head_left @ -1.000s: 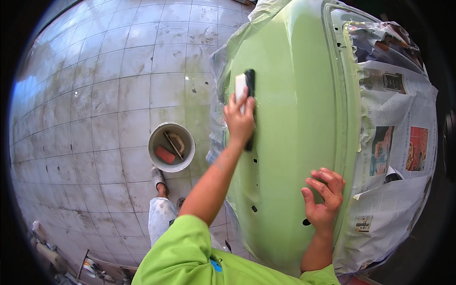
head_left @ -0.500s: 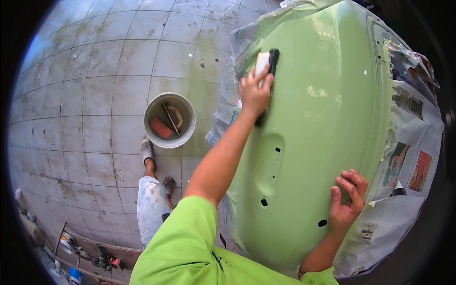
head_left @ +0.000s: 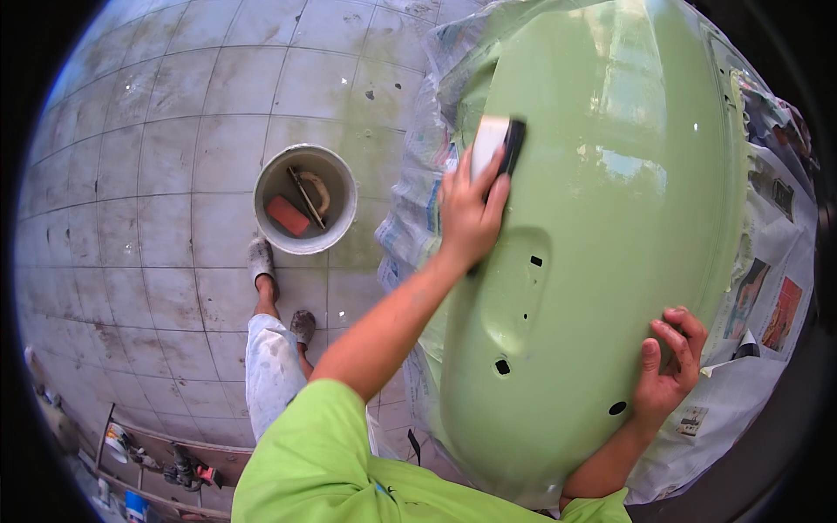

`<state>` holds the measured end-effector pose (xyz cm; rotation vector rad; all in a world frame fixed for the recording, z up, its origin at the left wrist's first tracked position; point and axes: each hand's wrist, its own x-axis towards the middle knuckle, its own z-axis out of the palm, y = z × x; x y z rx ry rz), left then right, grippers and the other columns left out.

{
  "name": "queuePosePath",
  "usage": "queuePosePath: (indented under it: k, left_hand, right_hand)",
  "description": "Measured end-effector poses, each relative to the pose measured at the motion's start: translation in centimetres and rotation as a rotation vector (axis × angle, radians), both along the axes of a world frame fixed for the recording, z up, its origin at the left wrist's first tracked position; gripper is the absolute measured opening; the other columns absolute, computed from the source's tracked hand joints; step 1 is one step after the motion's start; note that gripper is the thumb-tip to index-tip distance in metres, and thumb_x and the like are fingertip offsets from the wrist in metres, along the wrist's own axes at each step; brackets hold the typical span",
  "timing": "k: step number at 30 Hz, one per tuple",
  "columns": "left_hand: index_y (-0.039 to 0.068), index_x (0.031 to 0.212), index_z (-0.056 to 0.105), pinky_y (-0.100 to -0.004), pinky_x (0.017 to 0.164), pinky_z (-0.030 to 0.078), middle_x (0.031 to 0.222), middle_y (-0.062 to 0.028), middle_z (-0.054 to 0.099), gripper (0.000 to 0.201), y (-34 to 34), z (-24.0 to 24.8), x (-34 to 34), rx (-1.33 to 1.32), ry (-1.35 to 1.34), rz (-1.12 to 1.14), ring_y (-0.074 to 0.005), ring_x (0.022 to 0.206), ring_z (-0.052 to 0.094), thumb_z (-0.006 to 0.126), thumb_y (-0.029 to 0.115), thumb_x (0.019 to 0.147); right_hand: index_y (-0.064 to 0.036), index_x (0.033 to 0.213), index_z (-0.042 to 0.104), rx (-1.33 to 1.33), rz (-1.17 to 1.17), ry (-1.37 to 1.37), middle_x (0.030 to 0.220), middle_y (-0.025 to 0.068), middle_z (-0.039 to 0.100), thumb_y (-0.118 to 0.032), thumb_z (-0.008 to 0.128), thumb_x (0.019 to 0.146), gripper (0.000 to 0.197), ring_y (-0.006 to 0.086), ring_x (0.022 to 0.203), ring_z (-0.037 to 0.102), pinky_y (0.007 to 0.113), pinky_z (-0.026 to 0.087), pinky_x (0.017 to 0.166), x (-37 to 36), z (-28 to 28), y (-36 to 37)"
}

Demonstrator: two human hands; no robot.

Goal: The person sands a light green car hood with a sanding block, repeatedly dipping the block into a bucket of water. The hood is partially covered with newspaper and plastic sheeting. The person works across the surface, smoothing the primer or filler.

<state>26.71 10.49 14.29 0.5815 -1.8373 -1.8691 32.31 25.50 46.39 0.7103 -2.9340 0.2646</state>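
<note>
A large light-green car body panel, smooth and partly glossy, stretches away in front of me. My left hand is closed round a long white-and-black sanding block, which lies against the panel's left edge beyond the recess. The fingers hide the block's middle. On the panel's near right side rests my right hand, its fingers curved and apart, holding nothing. A dark round hole is beside its wrist.
Newspaper and plastic masking surround the panel. On the tiled floor to the left stands a round bucket containing a red block and a handled float. A low metal rack stands at the lower left.
My left hand and the sanding block have moved toward me along the panel's edge, closer to the recess. My right hand keeps its place. The whole view has shifted slightly.
</note>
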Motion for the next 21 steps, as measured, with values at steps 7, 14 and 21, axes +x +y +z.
queuePosePath:
  k: [7, 14, 21]
  left_hand:
    - [0.029, 0.147, 0.065, -0.0561, 0.112, 0.038, 0.153, -0.0272, 0.051, 0.045, -1.8, -0.9, -3.7, 0.072, -0.012, 0.011, -0.0469, 0.129, 0.051, 0.060, 0.039, 0.103]
    - [0.019, 0.150, 0.063, -0.0483, 0.112, 0.033, 0.156, -0.0363, 0.043, 0.054, 8.7, -0.2, 23.5, 0.088, 0.052, -0.114, -0.0449, 0.140, 0.046, 0.068, 0.025, 0.097]
    - [0.035, 0.142, 0.069, -0.0585, 0.115, 0.035, 0.151, -0.0260, 0.053, 0.049, -2.5, -2.9, -9.6, 0.082, -0.074, -0.006, -0.0460, 0.137, 0.047, 0.064, 0.052, 0.096]
  right_hand:
    - [0.0016, 0.107, 0.075, -0.016, 0.001, 0.018, 0.123, 0.0140, 0.064, -0.016, 0.077, 0.095, 0.021, 0.0304, 0.122, 0.059, 0.044, 0.046, 0.107, -0.5, -0.6, 0.0]
    - [0.0033, 0.108, 0.074, -0.082, 0.008, 0.006, 0.128, 0.0156, 0.065, -0.020, 0.076, 0.098, 0.026, 0.0322, 0.127, 0.058, 0.047, 0.044, 0.112, 0.4, -0.3, 1.5]
    - [0.0019, 0.110, 0.075, -0.068, -0.037, 0.007, 0.129, 0.0152, 0.065, -0.027, 0.074, 0.100, 0.030, 0.0319, 0.129, 0.058, 0.049, 0.042, 0.115, -0.2, -0.3, 1.2]
